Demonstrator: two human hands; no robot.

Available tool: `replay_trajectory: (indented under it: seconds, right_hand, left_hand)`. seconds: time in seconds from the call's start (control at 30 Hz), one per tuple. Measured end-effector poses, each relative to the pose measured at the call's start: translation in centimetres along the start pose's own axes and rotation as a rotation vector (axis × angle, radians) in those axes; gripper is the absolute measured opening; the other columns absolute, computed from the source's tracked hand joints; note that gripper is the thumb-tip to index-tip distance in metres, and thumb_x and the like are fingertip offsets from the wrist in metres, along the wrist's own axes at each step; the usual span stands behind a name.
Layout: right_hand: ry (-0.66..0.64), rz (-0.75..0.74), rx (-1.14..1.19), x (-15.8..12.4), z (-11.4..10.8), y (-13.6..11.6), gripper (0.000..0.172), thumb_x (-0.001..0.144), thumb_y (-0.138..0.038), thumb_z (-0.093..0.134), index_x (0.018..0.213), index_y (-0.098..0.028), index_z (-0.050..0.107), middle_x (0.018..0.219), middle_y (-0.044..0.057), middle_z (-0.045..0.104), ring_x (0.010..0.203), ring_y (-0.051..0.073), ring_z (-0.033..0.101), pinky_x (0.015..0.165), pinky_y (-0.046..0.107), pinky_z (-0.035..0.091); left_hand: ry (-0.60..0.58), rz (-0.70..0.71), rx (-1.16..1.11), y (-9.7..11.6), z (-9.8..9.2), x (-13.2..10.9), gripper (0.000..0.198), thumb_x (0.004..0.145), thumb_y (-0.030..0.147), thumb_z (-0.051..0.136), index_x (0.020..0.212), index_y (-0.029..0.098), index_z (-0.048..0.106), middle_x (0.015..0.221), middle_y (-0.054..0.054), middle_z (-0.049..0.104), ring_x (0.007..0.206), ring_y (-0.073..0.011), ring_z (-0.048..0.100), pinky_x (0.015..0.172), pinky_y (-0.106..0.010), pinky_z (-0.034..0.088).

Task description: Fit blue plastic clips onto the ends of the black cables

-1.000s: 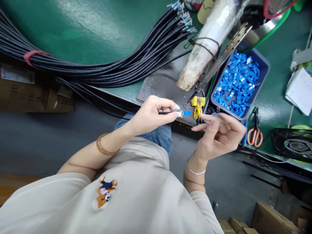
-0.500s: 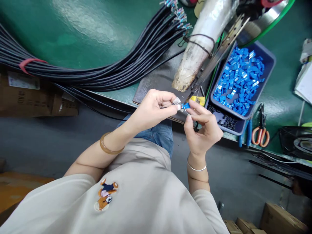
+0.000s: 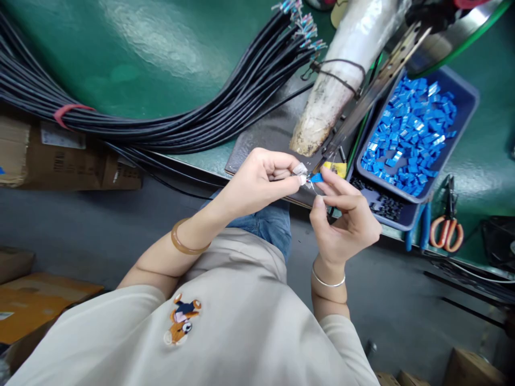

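Observation:
My left hand (image 3: 257,182) is closed, pinching the end of a thin black cable just in front of my lap. A small blue connector (image 3: 316,177) sits at that cable's tip. My right hand (image 3: 346,220) meets it from the right, thumb and forefinger pinched on the blue connector. Both hands hover above the edge of a dark mat (image 3: 269,140) on the green table (image 3: 153,48).
A thick bundle of black cables (image 3: 169,120) with a red tie sweeps across the table. A dark blue tray (image 3: 462,96) full of blue connectors stands at the right, beside a wrapped machine part (image 3: 341,80). Orange-handled scissors (image 3: 446,230) lie at the right. Cardboard boxes (image 3: 68,155) sit below left.
My right hand, open and apart from the cable a second ago, has moved left and pinched the blue connector at the cable tip. The left hand has kept its hold.

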State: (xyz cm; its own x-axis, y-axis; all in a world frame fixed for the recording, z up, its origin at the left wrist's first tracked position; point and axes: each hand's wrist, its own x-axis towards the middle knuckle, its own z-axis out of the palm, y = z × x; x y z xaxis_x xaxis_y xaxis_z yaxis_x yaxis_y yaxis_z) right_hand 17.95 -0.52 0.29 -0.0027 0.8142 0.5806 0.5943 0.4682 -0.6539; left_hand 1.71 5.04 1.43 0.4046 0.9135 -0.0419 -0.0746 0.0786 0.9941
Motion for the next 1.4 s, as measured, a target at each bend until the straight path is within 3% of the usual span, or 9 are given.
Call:
replay_trajectory:
  seconds: [0.23,0.63,0.97,1.2,1.4]
  right_hand:
    - [-0.010,0.005,0.010,-0.2,0.2,0.3,0.013,0.082,-0.009,0.062,0.087,-0.020,0.056,0.117,0.008,0.072,0.105,0.023,0.072,0.084,0.040,0.067]
    - [-0.038,0.004,-0.046,0.7,-0.5,-0.6,0.012,0.082,-0.009,0.064,0.088,-0.020,0.062,0.118,0.007,0.072,0.103,0.024,0.073,0.084,0.042,0.066]
    - [-0.034,-0.033,-0.092,0.0,-0.3,0.0,0.012,0.081,-0.010,0.065,0.085,-0.020,0.060,0.114,0.006,0.074,0.092,0.022,0.075,0.077,0.037,0.067]
    - [0.004,0.042,-0.036,-0.1,-0.3,-0.5,0.013,0.081,-0.010,0.066,0.086,-0.020,0.060,0.112,0.006,0.074,0.095,0.021,0.075,0.080,0.036,0.067]
    - [-0.012,0.016,-0.062,0.0,-0.4,-0.7,0.011,0.083,-0.011,0.065,0.086,-0.020,0.060,0.112,0.005,0.073,0.098,0.020,0.074,0.082,0.036,0.066]
  left_hand:
    - [-0.009,-0.059,-0.009,-0.4,-0.1,0.1,0.019,0.079,0.014,0.061,0.061,0.014,0.055,0.052,0.006,0.028,0.048,-0.0035,0.022,0.044,-0.021,0.016]
    - [0.012,-0.041,-0.012,0.3,0.0,0.1,0.018,0.079,0.014,0.061,0.061,0.014,0.055,0.052,0.005,0.029,0.049,-0.0043,0.023,0.044,-0.022,0.017]
    - [-0.057,-0.067,-0.010,-0.4,-0.4,0.2,0.021,0.080,0.016,0.061,0.060,0.014,0.053,0.052,0.006,0.026,0.049,-0.0039,0.021,0.046,-0.023,0.017]
    - [-0.117,-0.036,0.007,-0.4,-0.5,-0.3,0.021,0.082,0.025,0.063,0.065,0.013,0.061,0.054,0.005,0.031,0.050,-0.0046,0.024,0.046,-0.023,0.017]
    - [-0.052,0.024,0.060,-0.8,-0.3,-0.5,0.017,0.081,0.019,0.061,0.065,0.012,0.061,0.053,0.006,0.028,0.050,-0.0048,0.024,0.045,-0.022,0.018]
